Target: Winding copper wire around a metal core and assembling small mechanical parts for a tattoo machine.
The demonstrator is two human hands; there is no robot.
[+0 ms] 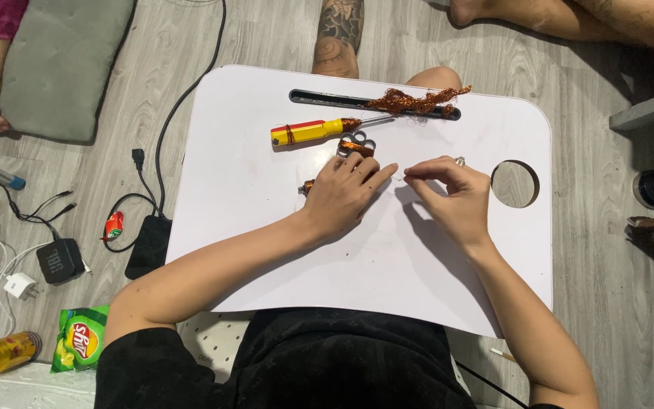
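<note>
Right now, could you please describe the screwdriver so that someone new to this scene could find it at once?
Start at the white lap tray on the wooden floor. Near its far edge, just below the long dark slot, lies the screwdriver, beyond the left hand. It is the only thing with a yellow-and-red handle, and copper wire is wound around it.

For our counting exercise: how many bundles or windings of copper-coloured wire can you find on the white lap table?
3. A loose copper wire tangle lies over the slot at the far edge; a winding wraps the screwdriver's neck; a small coil sits beside the left hand. More may be hidden beneath the hands.
</note>
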